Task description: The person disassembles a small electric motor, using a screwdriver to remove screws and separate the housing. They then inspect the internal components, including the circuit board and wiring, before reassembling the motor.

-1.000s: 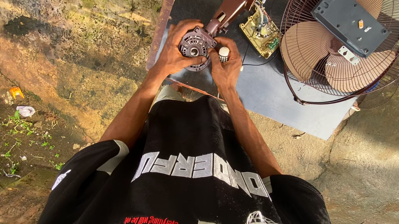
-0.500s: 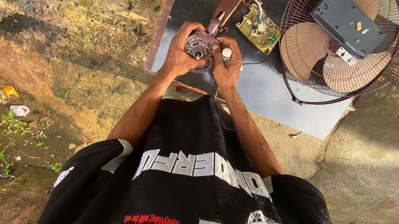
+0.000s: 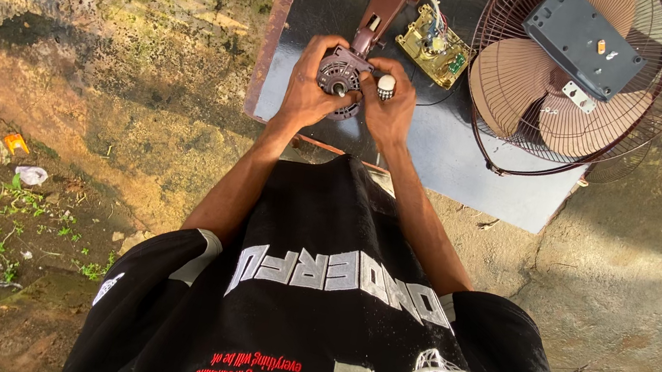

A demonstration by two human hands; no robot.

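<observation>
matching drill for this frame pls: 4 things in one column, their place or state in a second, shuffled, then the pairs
Things:
1. fan motor
2. circuit board
3. dark grey box
4. fan blades

Places or states:
A. lying on top of the wire fan guard
B. behind the guard's wires
C. held between the left hand and the right hand
D. flat on the metal sheet, wires attached

Pairs: 1-C, 2-D, 3-A, 4-B
</observation>
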